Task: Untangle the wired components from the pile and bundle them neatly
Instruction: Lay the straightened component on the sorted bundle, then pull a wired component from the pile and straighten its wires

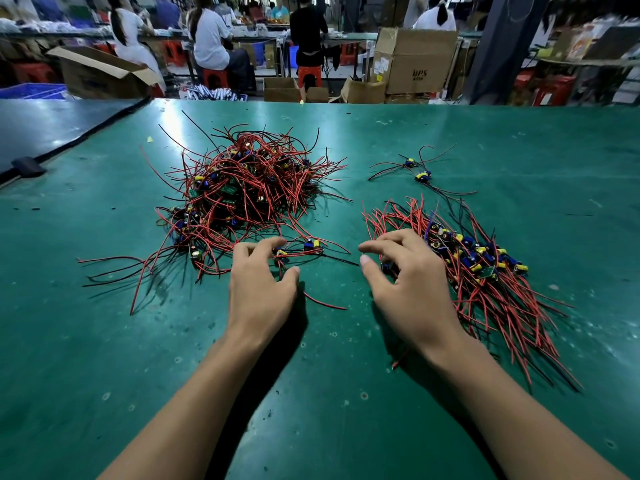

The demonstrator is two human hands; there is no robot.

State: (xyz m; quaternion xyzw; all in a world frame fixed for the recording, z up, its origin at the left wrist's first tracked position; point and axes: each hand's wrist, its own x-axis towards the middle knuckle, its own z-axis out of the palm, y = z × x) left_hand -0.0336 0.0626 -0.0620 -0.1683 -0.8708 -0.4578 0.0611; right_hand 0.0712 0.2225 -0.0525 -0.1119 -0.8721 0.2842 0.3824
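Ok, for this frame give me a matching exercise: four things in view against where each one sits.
Things:
1. tangled pile
2. straightened bundle
3. two loose pieces
4. left hand

Places:
A. on the far side of the bundle, apart from it
B. at the near edge of the pile
C. left of centre on the table
D. on the right, partly under the right hand

Pairs: 1-C, 2-D, 3-A, 4-B
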